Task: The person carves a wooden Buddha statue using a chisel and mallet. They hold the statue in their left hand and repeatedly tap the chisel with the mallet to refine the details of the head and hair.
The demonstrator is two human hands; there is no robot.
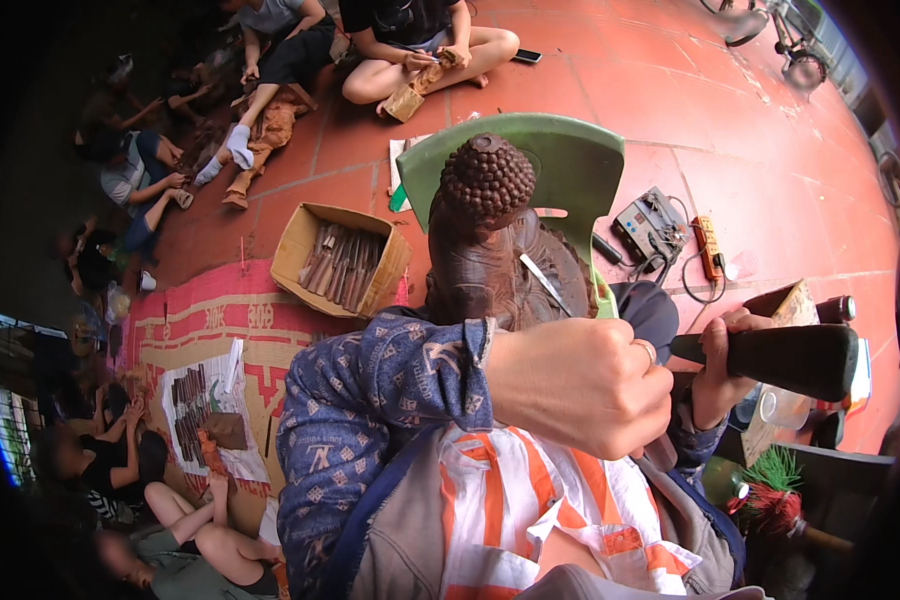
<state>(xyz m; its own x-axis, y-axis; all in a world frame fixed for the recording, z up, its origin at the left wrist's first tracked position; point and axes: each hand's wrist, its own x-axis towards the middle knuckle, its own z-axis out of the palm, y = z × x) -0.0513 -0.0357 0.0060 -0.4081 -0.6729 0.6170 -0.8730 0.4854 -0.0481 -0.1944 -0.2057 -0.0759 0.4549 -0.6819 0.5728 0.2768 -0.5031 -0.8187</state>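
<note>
A dark brown wooden statue [490, 255] with a knobbed head stands upright in front of me, against a green plastic chair [590, 150]. My left hand [585, 385] is a closed fist, with a ring on one finger. From it a narrow metal chisel blade [545, 285] slants up to the statue's front; whether its tip touches the wood I cannot tell. The chisel's handle is mostly hidden in the fist. To the right, my right hand [720, 370] is wrapped round a dark wooden mallet [795, 360], whose thick end points away to the right.
At the left stands a cardboard box [295, 295] of carving chisels [345, 265]. More tools [195, 410] lie on a cloth on the mat. A grey control box [650, 225] and an orange power strip [708, 245] lie at the right. Several people sit on the floor.
</note>
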